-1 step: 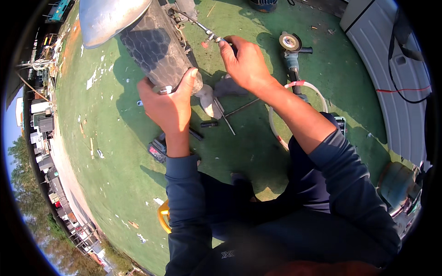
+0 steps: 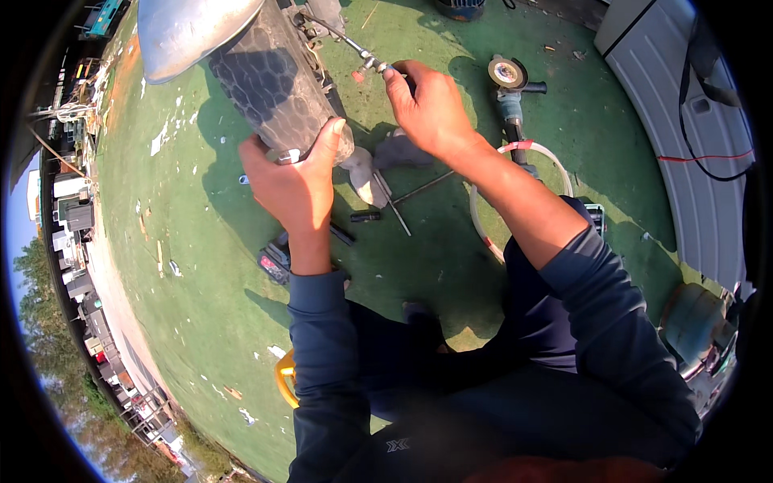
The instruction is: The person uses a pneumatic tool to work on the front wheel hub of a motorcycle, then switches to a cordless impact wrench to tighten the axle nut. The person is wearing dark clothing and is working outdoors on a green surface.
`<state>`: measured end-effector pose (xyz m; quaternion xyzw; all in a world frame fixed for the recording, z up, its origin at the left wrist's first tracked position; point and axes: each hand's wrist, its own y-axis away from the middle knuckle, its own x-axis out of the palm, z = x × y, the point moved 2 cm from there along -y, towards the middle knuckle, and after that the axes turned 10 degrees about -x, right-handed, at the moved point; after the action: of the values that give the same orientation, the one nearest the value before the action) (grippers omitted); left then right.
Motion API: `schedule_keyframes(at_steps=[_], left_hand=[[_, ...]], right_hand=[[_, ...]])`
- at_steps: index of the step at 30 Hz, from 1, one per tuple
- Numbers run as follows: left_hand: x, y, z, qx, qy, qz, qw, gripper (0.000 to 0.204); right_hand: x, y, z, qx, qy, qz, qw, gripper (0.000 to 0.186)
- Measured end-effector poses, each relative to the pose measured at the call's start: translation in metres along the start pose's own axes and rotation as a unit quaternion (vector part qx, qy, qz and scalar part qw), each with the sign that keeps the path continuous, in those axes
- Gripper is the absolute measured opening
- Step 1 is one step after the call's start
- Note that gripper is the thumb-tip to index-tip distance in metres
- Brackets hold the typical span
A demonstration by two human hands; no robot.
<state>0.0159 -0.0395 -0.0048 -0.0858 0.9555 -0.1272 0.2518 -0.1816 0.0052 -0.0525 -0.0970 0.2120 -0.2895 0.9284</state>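
Note:
My left hand (image 2: pixel 291 181) is wrapped round the lower end of a dark, worn tyre (image 2: pixel 278 84) with a block-like tread, thumb on its right side. A silver metal mudguard (image 2: pixel 193 36) curves over the tyre's upper end. To the right, my right hand (image 2: pixel 435 113) is closed on the near end of a thin metal rod with a jointed fitting (image 2: pixel 369 60). That rod runs up beside the wheel; its end inside my fingers is hidden. Below the tyre lie a pale lump (image 2: pixel 366 179) and thin metal rods (image 2: pixel 394 208).
An angle grinder (image 2: pixel 509 101) lies right of my right hand, near a pale hose loop (image 2: pixel 475 217). Between my arms are a black socket-like cylinder (image 2: pixel 365 216) and a dark power tool (image 2: pixel 275 264). A grey panel (image 2: pixel 668 105) stands at right. A yellow handle (image 2: pixel 285 378) shows beside my left sleeve.

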Motion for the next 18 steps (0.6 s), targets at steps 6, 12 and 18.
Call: schedule_keyframes(at_steps=[6,12,18], left_hand=[[-0.001,0.000,0.000,0.005,-0.031,0.001,1.000,0.082],[-0.001,0.001,-0.004,0.007,-0.058,-0.007,0.998,0.081],[0.000,0.002,-0.010,-0.002,-0.062,0.015,0.998,0.077]], right_hand=[[-0.001,-0.004,0.006,0.010,0.001,-0.004,1.000,0.037],[-0.007,-0.012,0.021,0.009,0.035,-0.009,0.999,0.042],[-0.013,-0.018,0.029,-0.015,0.101,0.008,0.995,0.043]])
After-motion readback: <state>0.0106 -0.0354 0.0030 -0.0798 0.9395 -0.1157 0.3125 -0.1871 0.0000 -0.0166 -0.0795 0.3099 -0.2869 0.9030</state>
